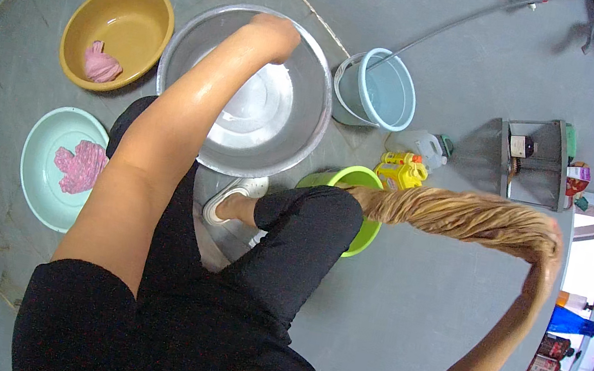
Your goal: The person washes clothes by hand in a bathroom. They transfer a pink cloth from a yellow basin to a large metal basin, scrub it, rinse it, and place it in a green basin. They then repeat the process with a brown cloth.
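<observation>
My right hand [552, 246] is closed around one end of a long, twisted beige cloth [466, 217]. From that hand the cloth stretches leftward to a lime-green bucket [363, 177]; its other end is partly hidden at the bucket, beside my knee. With the arm stretched out, my left hand [277, 37] is balled up at the far rim of a large metal basin [304, 135]. Whether it grips the rim or something small is hidden from view. A little water shows at the bottom of the basin.
A mustard basin [146, 56] and a mint basin [40, 180] on the left each hold pink cloth. Behind the green bucket stand a light-blue bucket [365, 90] with a hose, yellow bottles [401, 174] and a clear jug [419, 145]. A grey rack [535, 162] is farther right.
</observation>
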`<state>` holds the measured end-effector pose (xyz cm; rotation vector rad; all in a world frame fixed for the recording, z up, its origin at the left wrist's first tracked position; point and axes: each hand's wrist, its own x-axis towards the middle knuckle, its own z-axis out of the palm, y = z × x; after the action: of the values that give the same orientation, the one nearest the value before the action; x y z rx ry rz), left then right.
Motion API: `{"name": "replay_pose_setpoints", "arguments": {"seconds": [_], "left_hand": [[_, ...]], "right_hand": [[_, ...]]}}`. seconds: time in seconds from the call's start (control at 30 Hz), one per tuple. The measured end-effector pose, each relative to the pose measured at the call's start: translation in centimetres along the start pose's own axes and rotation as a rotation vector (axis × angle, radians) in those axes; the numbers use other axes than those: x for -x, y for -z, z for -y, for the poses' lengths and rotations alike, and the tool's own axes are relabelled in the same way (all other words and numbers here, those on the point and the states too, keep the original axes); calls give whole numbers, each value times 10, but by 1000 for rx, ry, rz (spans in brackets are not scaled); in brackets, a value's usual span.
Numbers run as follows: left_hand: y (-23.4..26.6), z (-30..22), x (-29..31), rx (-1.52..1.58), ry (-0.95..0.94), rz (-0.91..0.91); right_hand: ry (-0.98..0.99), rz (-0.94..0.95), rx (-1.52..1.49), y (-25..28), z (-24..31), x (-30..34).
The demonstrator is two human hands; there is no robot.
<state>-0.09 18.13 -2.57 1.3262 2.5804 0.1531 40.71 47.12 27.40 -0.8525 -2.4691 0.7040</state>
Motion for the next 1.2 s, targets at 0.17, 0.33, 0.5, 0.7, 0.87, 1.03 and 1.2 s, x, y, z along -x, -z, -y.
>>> {"name": "replay_pose_setpoints", "arguments": {"seconds": [0.17, 0.33, 0.5, 0.7, 0.87, 1.03, 1.2], "left_hand": [[10, 6, 16, 41, 7, 23], [12, 9, 25, 40, 18, -45], [5, 32, 31, 56, 62, -70], [11, 36, 39, 132, 81, -70], [21, 41, 53, 82, 88, -53], [14, 44, 53, 52, 82, -43], [3, 49, 49, 53, 99, -12]], "right_hand": [[211, 103, 14, -21, 79, -37], [298, 98, 65, -104, 115, -66], [366, 347, -227, -241, 138, -92], [445, 433, 21, -388, 116, -107], [521, 485, 202, -493, 71, -89], [534, 594, 346, -549, 28, -61], [486, 454, 214, -522, 14, -66]]}}
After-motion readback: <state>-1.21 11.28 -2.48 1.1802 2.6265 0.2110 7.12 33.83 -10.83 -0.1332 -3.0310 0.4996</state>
